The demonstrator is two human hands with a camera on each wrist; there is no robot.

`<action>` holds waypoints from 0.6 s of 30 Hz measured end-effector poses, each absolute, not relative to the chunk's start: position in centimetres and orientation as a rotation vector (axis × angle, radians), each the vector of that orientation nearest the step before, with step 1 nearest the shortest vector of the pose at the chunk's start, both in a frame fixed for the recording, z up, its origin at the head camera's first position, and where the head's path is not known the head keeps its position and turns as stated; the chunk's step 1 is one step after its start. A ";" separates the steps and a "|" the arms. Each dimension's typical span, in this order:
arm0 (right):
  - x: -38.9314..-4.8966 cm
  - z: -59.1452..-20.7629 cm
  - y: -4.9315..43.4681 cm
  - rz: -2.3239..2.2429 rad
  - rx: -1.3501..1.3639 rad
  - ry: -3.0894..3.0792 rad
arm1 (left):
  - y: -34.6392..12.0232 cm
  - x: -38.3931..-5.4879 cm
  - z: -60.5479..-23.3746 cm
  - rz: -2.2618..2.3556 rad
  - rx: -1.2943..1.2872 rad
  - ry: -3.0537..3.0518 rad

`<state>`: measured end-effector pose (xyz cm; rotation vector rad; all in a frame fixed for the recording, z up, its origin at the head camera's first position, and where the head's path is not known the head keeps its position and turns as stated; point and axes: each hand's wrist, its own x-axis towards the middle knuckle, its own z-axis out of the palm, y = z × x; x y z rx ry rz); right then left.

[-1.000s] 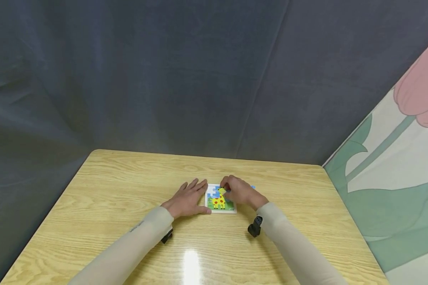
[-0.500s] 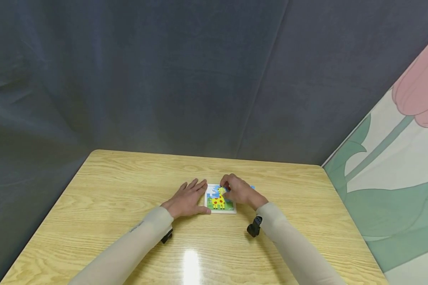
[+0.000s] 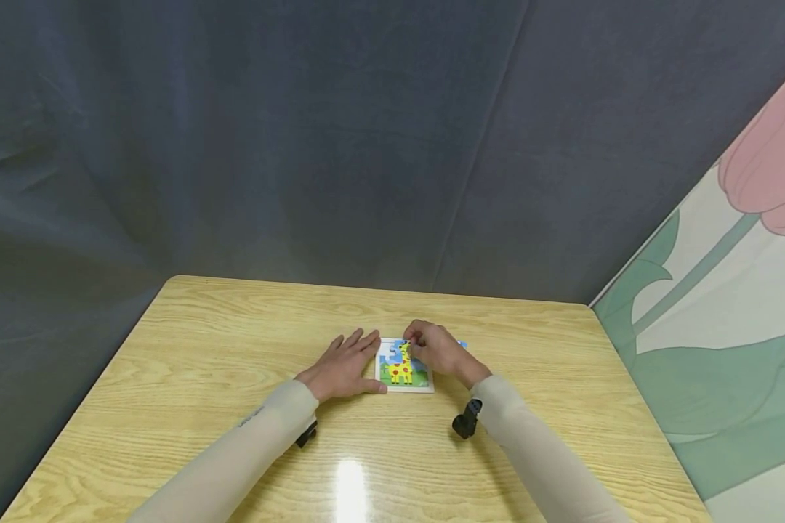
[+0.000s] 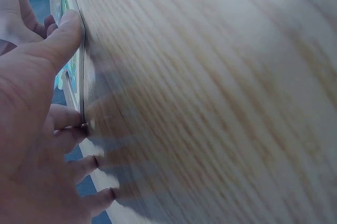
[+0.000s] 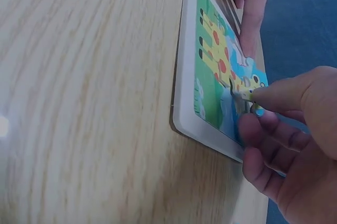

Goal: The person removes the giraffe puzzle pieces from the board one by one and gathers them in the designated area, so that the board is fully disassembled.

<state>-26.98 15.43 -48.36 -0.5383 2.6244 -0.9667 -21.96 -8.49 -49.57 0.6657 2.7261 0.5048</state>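
Observation:
A small giraffe jigsaw puzzle in a white-rimmed tray (image 5: 183, 84) lies flat on the table. My left hand (image 3: 344, 367) is spread along its left side, with thumb and index finger at the corners of the rim. My right hand (image 3: 440, 351) is over the upper right part of the tray. Its thumb and fingers pinch a jigsaw piece (image 5: 243, 95) with yellow on it, tilted up from the picture. The giraffe's body (image 3: 401, 373) and green ground lie in the tray. At the upper left, a white patch of tray bottom (image 3: 386, 349) shows.
A blue piece (image 3: 462, 343) peeks out on the table beyond my right hand. The wooden table (image 3: 248, 327) ends at a dark curtain (image 3: 314, 145) behind, and a flower-patterned cloth (image 3: 713, 349) hangs to the right.
My right hand's fingers have shifted slightly at the piece, and the giraffe's head and neck look more in line with its body. The left hand has stayed in place.

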 end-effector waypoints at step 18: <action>-27.1 -49.0 14.8 -0.893 -0.559 2.667 | -5.8 -22.4 -48.4 0.346 0.580 2.930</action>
